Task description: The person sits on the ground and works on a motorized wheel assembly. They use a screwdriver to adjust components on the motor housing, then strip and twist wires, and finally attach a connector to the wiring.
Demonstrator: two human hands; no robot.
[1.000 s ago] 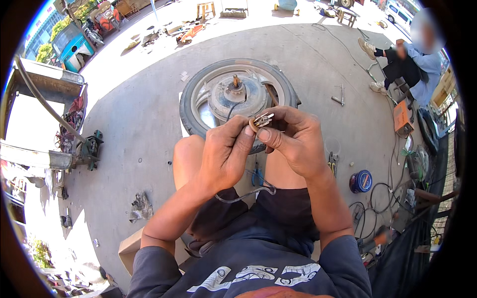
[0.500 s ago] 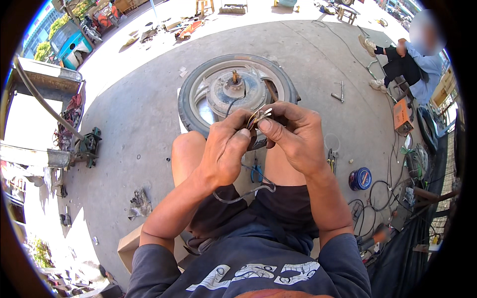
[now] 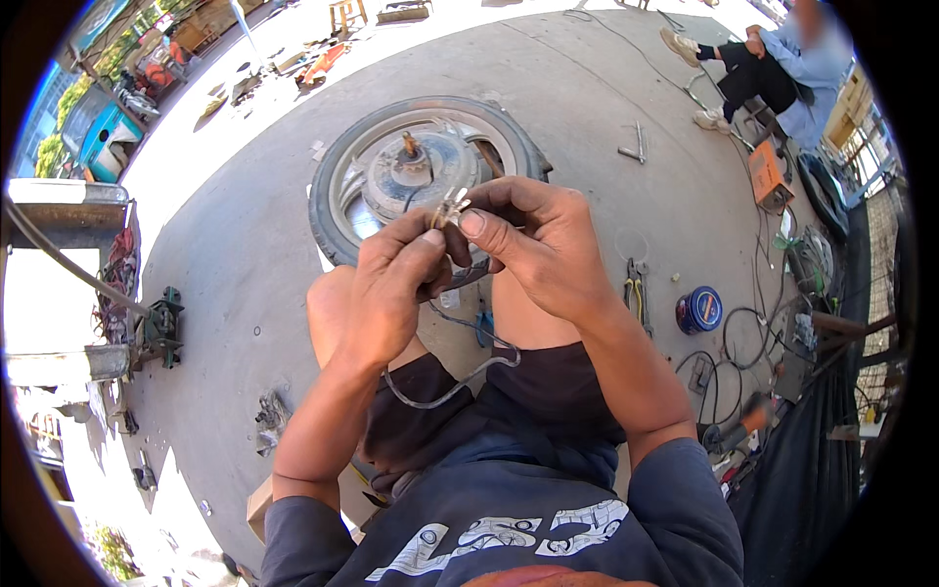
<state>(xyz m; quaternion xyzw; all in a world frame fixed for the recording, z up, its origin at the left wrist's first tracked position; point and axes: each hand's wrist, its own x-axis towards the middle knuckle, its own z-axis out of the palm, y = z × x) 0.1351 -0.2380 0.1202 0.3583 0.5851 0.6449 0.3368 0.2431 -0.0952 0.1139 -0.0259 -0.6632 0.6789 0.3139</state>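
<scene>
Wires (image 3: pixel 450 207): pinched, L grip (image 3: pixel 389 279) + R grip (image 3: pixel 544 245); tyre edge (image 3: pixel 324 210) nr; floor (image 3: pixel 587 112) extends R

passable: floor (image 3: pixel 235 220) left of wheel (image 3: pixel 421 168) | obstacles: wheel ahead, cable (image 3: pixel 423 404) below, pliers (image 3: pixel 642 293) right

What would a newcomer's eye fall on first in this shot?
Probably the hub-motor wheel lying on its side at upper centre. Overlapping its near edge in the view, the left hand and right hand pinch metal-tipped wire ends. Farther right, a bright orange box and a blue tub stand out.
</scene>
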